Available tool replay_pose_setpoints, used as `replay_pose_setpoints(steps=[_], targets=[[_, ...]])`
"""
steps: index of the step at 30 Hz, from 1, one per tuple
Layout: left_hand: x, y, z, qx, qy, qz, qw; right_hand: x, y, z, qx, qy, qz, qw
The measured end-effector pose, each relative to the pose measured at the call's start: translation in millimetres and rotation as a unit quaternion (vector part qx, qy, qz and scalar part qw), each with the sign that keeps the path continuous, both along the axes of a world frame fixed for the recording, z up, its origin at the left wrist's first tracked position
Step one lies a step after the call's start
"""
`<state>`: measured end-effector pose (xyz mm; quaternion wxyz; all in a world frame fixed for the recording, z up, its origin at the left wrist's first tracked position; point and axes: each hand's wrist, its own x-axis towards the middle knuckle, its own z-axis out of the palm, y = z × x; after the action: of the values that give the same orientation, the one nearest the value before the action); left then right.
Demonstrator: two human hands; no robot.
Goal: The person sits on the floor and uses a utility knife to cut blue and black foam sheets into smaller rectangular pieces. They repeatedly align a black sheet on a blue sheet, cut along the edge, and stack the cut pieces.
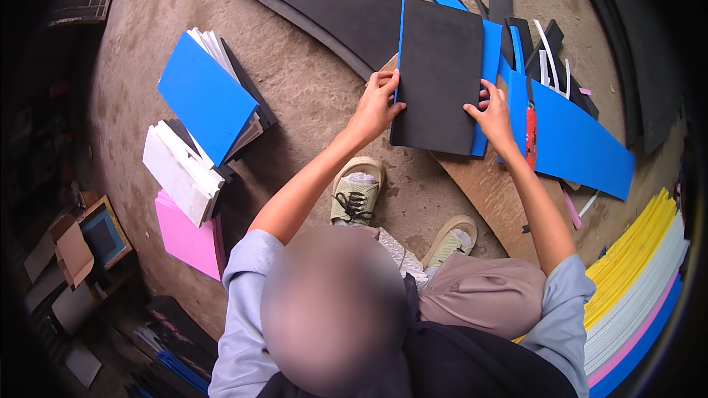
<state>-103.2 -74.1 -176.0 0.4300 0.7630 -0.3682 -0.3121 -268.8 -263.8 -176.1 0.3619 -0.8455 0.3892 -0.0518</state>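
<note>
Hands first: my left hand (pixel 377 99) pinches the near-left edge of the black foam sheet (pixel 436 74), and my right hand (pixel 493 112) curls its fingers over the right edge, the sheet lying on a blue sheet (pixel 488 51) atop the brown board (pixel 490 184). To do this well, I judge I should keep both grips level and square the black edges to the blue beneath. I count one black sheet in hand, two sandals, and three side stacks: blue-topped (pixel 206 96), white (pixel 181 169), pink (pixel 188 239).
</note>
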Motion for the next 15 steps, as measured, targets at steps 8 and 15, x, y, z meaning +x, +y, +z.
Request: replay_pose_setpoints(steps=[8, 15], targets=[[-1.1, 1.5, 1.6, -0.007, 0.016, 0.021, 1.000, -1.0, 1.5, 1.7, -0.005, 0.007, 0.013, 1.000], [-3.9, 4.6, 0.1, -0.003, 0.004, 0.016, 1.000, -5.6, 0.7, 1.7, 0.009, -0.004, 0.004, 1.000]])
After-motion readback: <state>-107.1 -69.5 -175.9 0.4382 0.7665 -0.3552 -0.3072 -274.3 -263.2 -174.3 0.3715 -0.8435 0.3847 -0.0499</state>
